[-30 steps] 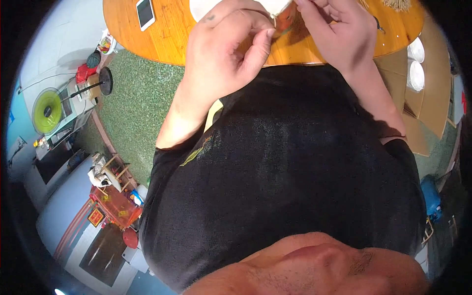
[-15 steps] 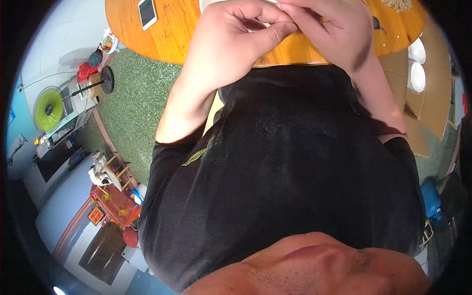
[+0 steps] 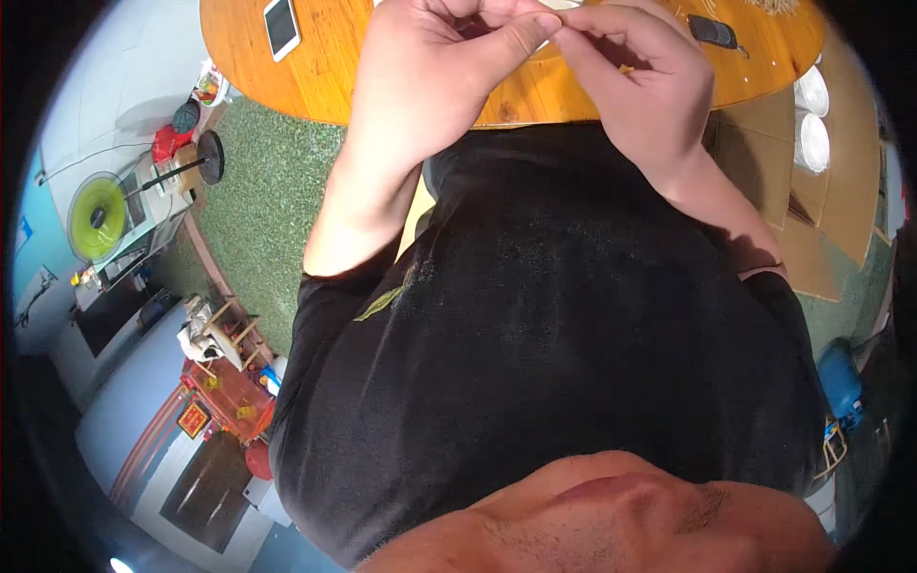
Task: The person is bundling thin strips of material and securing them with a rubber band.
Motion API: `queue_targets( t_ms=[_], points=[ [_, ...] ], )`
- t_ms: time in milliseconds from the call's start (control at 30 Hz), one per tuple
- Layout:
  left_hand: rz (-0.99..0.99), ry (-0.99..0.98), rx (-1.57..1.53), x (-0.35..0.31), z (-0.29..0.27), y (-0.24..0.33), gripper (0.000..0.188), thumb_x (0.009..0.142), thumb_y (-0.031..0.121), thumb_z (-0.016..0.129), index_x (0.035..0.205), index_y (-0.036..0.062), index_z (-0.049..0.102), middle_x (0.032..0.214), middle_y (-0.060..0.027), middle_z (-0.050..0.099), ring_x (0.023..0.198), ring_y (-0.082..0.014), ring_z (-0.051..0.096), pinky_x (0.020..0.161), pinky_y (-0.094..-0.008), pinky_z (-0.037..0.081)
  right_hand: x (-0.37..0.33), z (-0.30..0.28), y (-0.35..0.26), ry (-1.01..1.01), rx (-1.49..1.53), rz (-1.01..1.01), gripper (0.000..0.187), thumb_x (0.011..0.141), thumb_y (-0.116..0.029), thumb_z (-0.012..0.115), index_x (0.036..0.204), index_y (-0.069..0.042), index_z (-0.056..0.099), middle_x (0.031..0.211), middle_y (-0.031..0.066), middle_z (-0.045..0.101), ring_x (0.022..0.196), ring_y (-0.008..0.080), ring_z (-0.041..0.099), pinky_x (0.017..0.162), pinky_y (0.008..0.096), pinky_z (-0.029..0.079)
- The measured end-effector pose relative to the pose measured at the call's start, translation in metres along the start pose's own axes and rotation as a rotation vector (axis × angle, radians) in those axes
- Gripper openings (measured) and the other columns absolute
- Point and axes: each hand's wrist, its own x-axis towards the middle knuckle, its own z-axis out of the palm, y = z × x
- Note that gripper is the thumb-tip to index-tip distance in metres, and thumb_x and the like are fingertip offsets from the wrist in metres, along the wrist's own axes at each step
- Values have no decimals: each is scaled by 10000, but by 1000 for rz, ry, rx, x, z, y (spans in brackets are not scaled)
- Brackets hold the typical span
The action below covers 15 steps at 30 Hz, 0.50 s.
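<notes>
Both my hands meet over the near part of the wooden table point(image 3: 325, 86). My left hand point(image 3: 430, 76) is closed, its thumb and fingers pinched together. Its thumb tip touches or nearly touches the pinched fingertips of my right hand point(image 3: 645, 91), which is closed too with the fingers curled. What lies between the fingertips is too small or too hidden to make out. Behind the fingers shows part of a white dish point(image 3: 562, 5), mostly covered by my hands and cut by the upper edge.
A white phone point(image 3: 282, 29) lies on the table's left. At the right sit a dark key fob point(image 3: 713, 31) and a beige stringy bundle point(image 3: 772, 5). Flattened cardboard point(image 3: 764, 172) and white bowls point(image 3: 812, 143) are on the floor at right. A green fan point(image 3: 97, 218) stands left.
Both hands have shifted a little to the left, the right one turning slightly. The key fob, mostly covered by my right hand before, now shows fully.
</notes>
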Motion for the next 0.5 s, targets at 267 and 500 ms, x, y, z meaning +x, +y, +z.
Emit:
queue_targets(
  t_ms=[267,500],
  points=[
    [-65,61,-63,2,3,10,76,962,-3,710,1014,-56,729,909,-67,748,788,-81,666,730,-226,542,-6,8,13,14,242,96,126,854,50,760,945,29,675,852,79,641,678,107,564,594,240,417],
    [50,102,22,-2,11,12,107,943,10,718,1018,-65,718,876,-70,740,749,-88,664,683,-242,539,-24,15,46,-84,256,-279,81,966,23,684,1044,33,703,1089,94,638,731,85,616,633,185,500]
  ],
)
